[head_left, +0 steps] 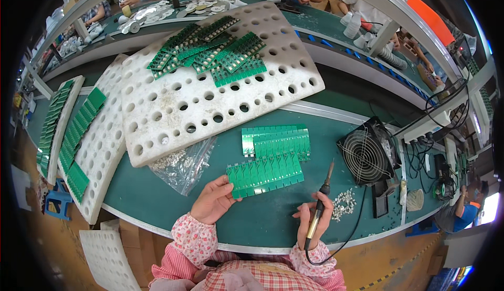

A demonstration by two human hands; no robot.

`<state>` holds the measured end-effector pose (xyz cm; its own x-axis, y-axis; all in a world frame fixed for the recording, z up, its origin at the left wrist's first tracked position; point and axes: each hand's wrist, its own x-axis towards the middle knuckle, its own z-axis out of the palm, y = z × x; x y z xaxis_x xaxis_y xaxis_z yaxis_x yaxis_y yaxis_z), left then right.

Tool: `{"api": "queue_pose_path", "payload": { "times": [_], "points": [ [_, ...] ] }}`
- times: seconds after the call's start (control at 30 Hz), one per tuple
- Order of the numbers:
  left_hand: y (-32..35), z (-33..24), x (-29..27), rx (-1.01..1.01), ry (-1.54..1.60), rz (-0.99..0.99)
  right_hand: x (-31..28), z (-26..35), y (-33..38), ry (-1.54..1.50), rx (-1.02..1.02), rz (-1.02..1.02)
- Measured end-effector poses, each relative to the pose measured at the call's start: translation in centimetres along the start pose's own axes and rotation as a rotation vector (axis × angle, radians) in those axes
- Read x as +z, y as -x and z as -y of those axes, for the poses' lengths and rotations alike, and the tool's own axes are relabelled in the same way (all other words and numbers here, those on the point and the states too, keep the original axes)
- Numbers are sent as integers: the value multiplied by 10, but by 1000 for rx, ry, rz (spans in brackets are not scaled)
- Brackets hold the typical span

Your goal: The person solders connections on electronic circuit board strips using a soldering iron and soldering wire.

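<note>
Pinched at its left end by my left hand (212, 199) is a green circuit board panel (266, 174), held over the green table. My right hand (315, 217) grips a soldering iron (316, 215) like a pen, its tip pointing up and away from me. Just beyond the held panel lie more green circuit board panels (281, 139), partly overlapping. To the right of the iron is a small heap of tiny whitish components (344, 205). A clear plastic bag (184, 167) of small pale parts lies beyond my left hand.
A white foam board with holes (210, 115) carries a pile of populated circuit boards (210, 49). More foam boards with green panels (81, 128) stand at left. A black fan (365, 154) sits at right, near loose cables. Several people work across the line.
</note>
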<state>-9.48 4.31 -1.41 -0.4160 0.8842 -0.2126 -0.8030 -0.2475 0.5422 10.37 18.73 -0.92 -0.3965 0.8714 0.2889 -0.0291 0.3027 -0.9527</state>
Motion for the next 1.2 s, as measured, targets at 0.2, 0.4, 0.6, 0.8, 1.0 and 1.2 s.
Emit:
{"api": "queue_pose_path", "payload": {
  "times": [0.2,0.4,0.6,0.8,1.0,1.2],
  "points": [
    [-1,0,4,28,-24,31,-3,5,0,-2,42,27],
    [1,3,5,28,-51,10,-3,5,2,-3,49,40],
    [1,3,9,31,-78,18,-5,5,2,9,35,50],
    [-2,6,3,55,-84,46,-9,4,-2,18,34,53],
    [28,-13,5,173,-75,-69,0,3,4,32,64,75],
    [56,-62,-14,448,83,-242,-9,12,6,42,114,31]
  ]
}}
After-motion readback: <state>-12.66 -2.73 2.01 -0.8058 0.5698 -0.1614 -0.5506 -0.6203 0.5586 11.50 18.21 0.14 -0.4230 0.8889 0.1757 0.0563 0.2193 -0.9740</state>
